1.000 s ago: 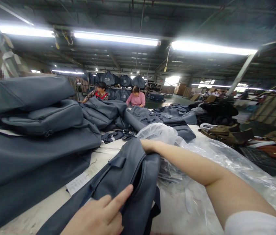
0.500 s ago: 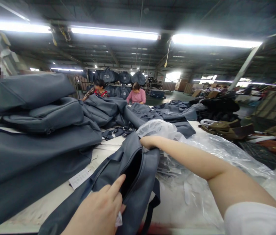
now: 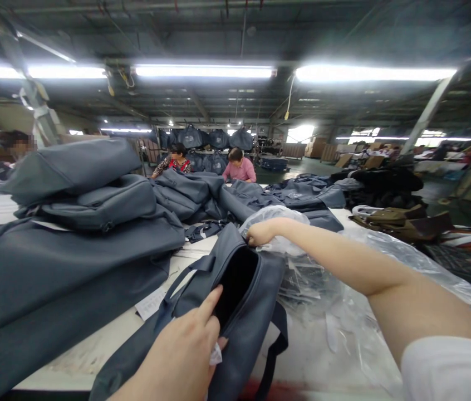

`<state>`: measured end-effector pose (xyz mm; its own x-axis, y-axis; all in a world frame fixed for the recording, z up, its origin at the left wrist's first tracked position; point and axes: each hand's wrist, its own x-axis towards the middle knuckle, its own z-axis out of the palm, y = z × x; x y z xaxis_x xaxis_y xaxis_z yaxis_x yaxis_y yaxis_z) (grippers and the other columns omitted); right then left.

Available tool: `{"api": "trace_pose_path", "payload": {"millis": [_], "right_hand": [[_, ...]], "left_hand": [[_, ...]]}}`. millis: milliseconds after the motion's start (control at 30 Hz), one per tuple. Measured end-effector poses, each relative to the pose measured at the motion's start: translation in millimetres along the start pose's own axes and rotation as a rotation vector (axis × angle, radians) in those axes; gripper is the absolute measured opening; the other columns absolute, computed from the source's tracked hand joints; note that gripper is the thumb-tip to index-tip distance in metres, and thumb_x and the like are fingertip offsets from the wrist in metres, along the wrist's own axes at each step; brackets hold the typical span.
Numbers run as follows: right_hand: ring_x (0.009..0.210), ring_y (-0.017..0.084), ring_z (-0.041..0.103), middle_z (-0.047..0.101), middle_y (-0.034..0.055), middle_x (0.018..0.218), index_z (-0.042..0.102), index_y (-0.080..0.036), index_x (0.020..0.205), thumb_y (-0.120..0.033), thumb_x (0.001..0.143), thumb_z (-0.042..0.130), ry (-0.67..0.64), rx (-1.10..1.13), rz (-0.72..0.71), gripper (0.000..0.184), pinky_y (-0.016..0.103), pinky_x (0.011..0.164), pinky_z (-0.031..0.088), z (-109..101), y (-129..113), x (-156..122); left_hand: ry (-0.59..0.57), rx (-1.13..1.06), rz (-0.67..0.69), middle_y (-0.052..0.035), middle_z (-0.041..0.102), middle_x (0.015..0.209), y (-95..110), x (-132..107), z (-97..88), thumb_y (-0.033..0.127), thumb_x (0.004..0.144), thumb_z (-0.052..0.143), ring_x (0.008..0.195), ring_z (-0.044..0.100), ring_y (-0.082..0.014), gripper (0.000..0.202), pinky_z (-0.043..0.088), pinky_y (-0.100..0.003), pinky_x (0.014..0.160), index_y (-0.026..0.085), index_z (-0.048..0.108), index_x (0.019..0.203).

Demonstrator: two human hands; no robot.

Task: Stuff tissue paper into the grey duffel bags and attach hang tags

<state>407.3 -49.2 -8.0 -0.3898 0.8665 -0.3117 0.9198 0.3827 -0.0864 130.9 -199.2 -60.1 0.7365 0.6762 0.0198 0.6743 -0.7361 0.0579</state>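
Observation:
A dark blue-grey duffel bag [image 3: 260, 301] lies in front of me on the white table, its long zipped opening gaping and black inside. My left hand [image 3: 189, 340] grips the near side of that opening, index finger stretched along the edge. A small white label [image 3: 216, 354] shows by the thumb. At the far end of the opening, my right hand [image 3: 260, 231] is closed on the bag's edge; whether it pinches the zipper pull is too small to tell. A crumpled clear plastic bag [image 3: 289, 245] lies just behind the right hand. One black strap [image 3: 276, 345] hangs at the bag's right side.
Large blue-grey bags [image 3: 72, 245] are piled on the left, beside a white paper tag [image 3: 150, 303]. Clear plastic sheeting [image 3: 344, 312] covers the table at right. Brown and black bags [image 3: 402, 223] lie farther right. Two people work across the table; another is at far left.
The bag's opening gapes wider, and my right hand has more of its fingers showing at the far end. My left hand keeps its place on the near edge. The view has shifted slightly.

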Motion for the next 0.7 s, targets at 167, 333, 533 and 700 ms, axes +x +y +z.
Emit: {"api": "trace_pose_path", "payload": {"millis": [167,333,533,700], "right_hand": [[0.070,0.011,0.057,0.070,0.0016,0.086,0.071,-0.015,0.091,-0.022,0.084,0.048,-0.034,-0.011,-0.120,0.025,0.020,0.063,0.039,-44,-14,-49],[0.066,0.014,0.057,0.067,0.0049,0.076,0.067,-0.015,0.080,-0.029,0.092,0.045,0.012,-0.189,-0.205,0.029,0.024,0.061,0.037,-31,-84,-91],[0.078,0.020,0.064,0.065,0.0114,0.101,0.061,-0.014,0.105,-0.044,0.089,0.054,0.340,-0.365,-0.228,0.035,0.026,0.060,0.040,27,-157,-96],[0.075,0.020,0.065,0.066,0.0070,0.084,0.065,-0.016,0.089,-0.060,0.088,0.049,0.248,-0.365,-0.327,0.047,0.027,0.058,0.039,41,-164,-73]], "left_hand": [[0.050,-0.022,-0.012,-0.0119,0.039,0.150,-5,1,-3.1,0.019,0.090,0.045,0.100,0.067,-0.0267,0.022,0.056,-0.043,0.087,0.017,0.067,0.090],[0.069,-0.069,0.006,-0.0099,0.042,0.149,-9,-2,-0.4,0.022,0.090,0.046,0.098,0.067,-0.0261,0.020,0.056,-0.043,0.086,0.017,0.066,0.090],[0.197,-0.088,-0.090,-0.0096,0.054,0.127,-21,-8,-12.4,0.026,0.094,0.041,0.078,0.066,-0.0201,0.025,0.055,-0.040,0.077,0.017,0.063,0.085],[0.168,-0.250,-0.163,-0.0050,0.057,0.101,-39,-41,-20.6,0.034,0.093,0.044,0.076,0.060,-0.0170,0.029,0.049,-0.033,0.076,0.019,0.061,0.074]]}}
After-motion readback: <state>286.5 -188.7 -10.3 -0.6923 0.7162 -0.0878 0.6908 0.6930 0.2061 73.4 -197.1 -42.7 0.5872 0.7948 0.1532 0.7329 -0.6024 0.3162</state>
